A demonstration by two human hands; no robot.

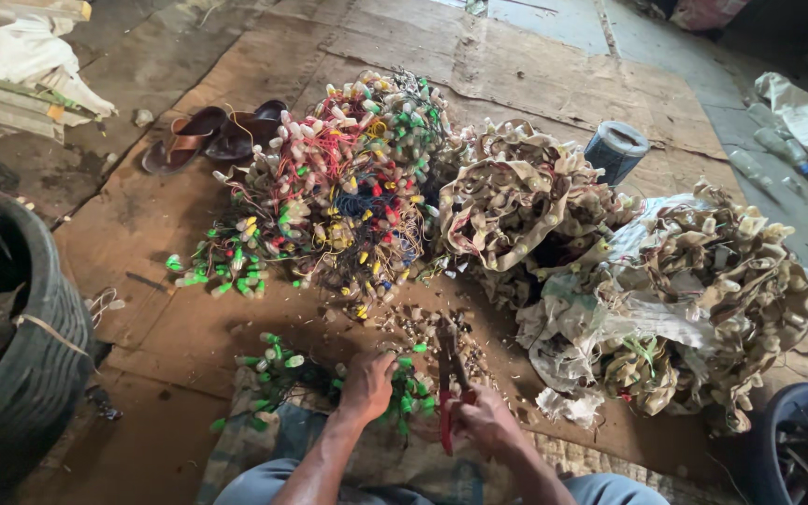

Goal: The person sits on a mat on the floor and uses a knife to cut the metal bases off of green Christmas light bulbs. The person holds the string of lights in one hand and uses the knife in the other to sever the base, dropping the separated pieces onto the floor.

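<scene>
My right hand (pixel 488 423) grips red-handled cutters (pixel 448 374), their blades pointing away from me toward a small heap of cut bits (pixel 423 327). My left hand (pixel 367 382) rests on a bundle of green-capped wires (pixel 278 369) on the cardboard floor, fingers closed on the strands. Behind lies a big tangle of multicoloured small bulbs and wires (pixel 339 187). To its right sit heaps of beige, dirty bulb strings (pixel 507 201), some spilling from a torn sack (pixel 694 299).
A pair of brown sandals (pixel 217 136) lies at the back left. A black rubber tub (pixel 21 365) stands at the left, a dark blue bucket (pixel 797 430) at the lower right, a grey tape roll (pixel 616 150) behind the heaps. Cardboard sheets (pixel 516 65) cover the floor.
</scene>
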